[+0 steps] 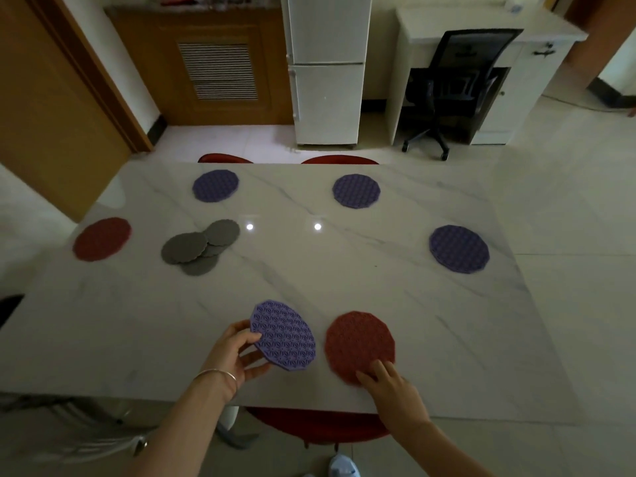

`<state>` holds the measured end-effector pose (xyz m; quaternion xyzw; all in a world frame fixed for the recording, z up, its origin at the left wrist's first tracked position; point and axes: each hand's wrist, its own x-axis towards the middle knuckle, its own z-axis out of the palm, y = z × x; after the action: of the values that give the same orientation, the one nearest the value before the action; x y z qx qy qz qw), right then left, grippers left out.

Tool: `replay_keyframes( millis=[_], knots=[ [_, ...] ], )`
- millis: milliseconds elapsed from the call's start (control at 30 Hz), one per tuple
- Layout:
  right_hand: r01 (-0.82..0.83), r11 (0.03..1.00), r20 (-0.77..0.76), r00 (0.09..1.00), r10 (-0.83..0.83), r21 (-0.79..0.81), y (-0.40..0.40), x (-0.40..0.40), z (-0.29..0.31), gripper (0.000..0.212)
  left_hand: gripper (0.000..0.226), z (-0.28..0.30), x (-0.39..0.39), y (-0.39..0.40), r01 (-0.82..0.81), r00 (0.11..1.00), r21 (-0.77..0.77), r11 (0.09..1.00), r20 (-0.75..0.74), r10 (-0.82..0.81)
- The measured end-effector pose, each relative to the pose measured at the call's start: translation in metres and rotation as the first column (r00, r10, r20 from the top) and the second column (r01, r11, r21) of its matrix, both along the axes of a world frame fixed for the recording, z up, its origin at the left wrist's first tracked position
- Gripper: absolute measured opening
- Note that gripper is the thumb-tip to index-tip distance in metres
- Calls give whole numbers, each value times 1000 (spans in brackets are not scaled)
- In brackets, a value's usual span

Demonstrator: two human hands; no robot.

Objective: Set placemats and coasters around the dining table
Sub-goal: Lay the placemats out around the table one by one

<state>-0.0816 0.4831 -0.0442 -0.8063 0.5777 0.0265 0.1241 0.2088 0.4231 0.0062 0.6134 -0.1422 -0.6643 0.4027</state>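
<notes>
My left hand (pixel 237 352) grips a round purple placemat (pixel 284 335) by its left edge, tilted just above the near part of the marble table (pixel 309 270). To its right a red placemat (pixel 359 344) lies flat, and the fingertips of my right hand (pixel 389 383) press on its near edge. Three more purple placemats lie flat: far left (pixel 215 185), far right (pixel 356 190) and at the right side (pixel 458 248). Another red placemat (pixel 102 238) lies at the left end. Several grey coasters (pixel 201 246) overlap in a loose pile left of centre.
Red chairs stand at the far edge (pixel 339 160) and under the near edge (pixel 320 425). Beyond the table are a white fridge (pixel 327 70), a wooden cabinet (pixel 206 63), a white desk (pixel 481 29) and a black office chair (pixel 454 87). A wooden door (pixel 44 98) is at left.
</notes>
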Motion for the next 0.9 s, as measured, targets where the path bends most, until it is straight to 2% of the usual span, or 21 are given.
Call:
replay_keyframes(
  millis=[133,233,333,400,467,533,633,767,900],
  knots=[
    [32,999,0,999,-32,19,-7,2,17,59,23,5,3,-1,-5,1000,-2,1000,-11,5],
    [113,993,230,966,-117,30,-22,20,30,41,23,12,6,-4,-20,1000,-10,1000,-20,20],
    [22,998,409,913,6,-64,-45,56,53,45,23,22,12,-8,-54,998,-29,998,-36,53],
    [-102,991,465,875,131,-87,-58,83,67,58,23,31,18,-12,-74,997,-42,996,-39,73],
    [-188,976,478,851,216,-106,-66,109,77,68,22,40,30,-15,-89,995,-55,995,-47,86],
    [-225,966,451,854,258,-126,-72,134,82,68,22,48,46,-18,-104,993,-63,993,-59,100],
    [-216,963,434,860,267,-164,-80,169,81,58,22,56,85,-25,-111,993,-70,991,-45,108],
    [-123,944,470,843,263,-307,-90,227,82,37,21,50,155,-38,-96,994,-33,995,-58,94],
    [-117,917,429,856,288,-381,-96,299,69,30,20,26,229,-54,-3,999,30,1000,-51,4]
  ],
)
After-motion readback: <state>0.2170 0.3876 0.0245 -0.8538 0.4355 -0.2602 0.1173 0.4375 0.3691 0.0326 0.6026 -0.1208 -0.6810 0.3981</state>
